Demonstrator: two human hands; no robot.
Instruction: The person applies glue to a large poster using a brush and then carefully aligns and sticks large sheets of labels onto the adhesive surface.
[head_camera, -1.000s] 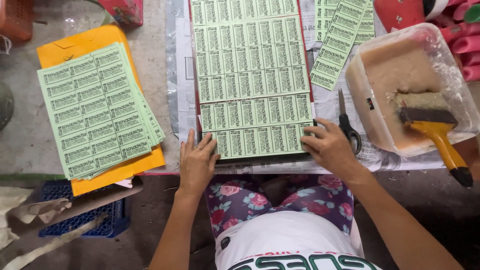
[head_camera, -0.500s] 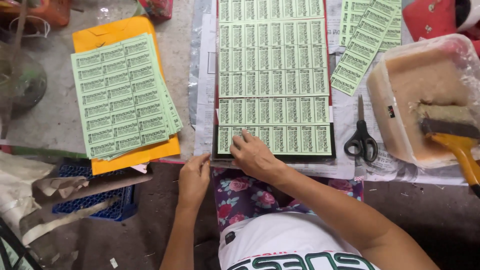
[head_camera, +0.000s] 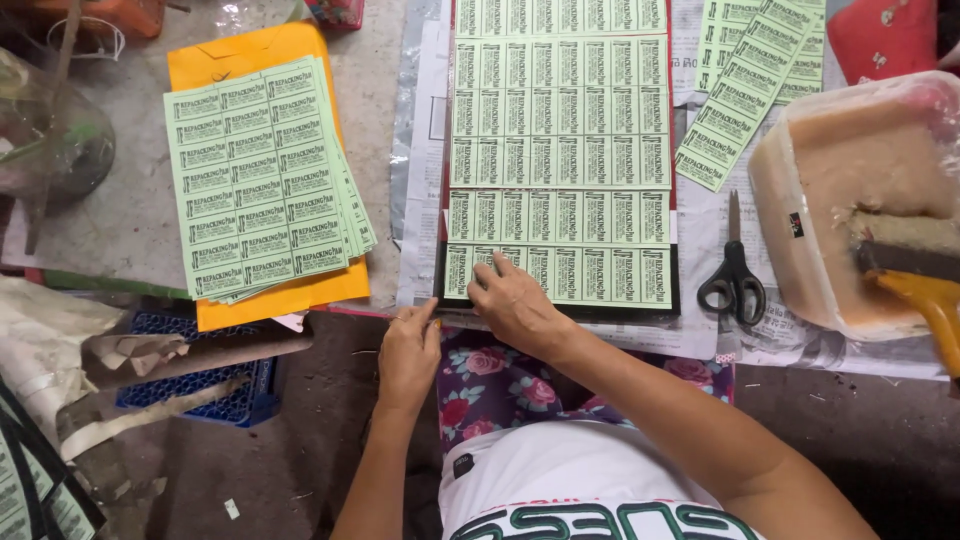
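Smoothing now: her right hand (head_camera: 515, 305) has crossed to the near-left end of the nearest green label strip (head_camera: 560, 274), fingers flat on it; left hand (head_camera: 408, 350) dropped back, pinching the table edge.

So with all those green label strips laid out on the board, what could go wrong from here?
The right hand presses the nearest strip of pale green paper labels; a sideways slip might set it crooked against the neat rows above. The clear plastic tub of tan paste with its yellow-handled brush sits close by, so drips could possibly stain labels. The black-handled scissors lie within elbow range and could be knocked.
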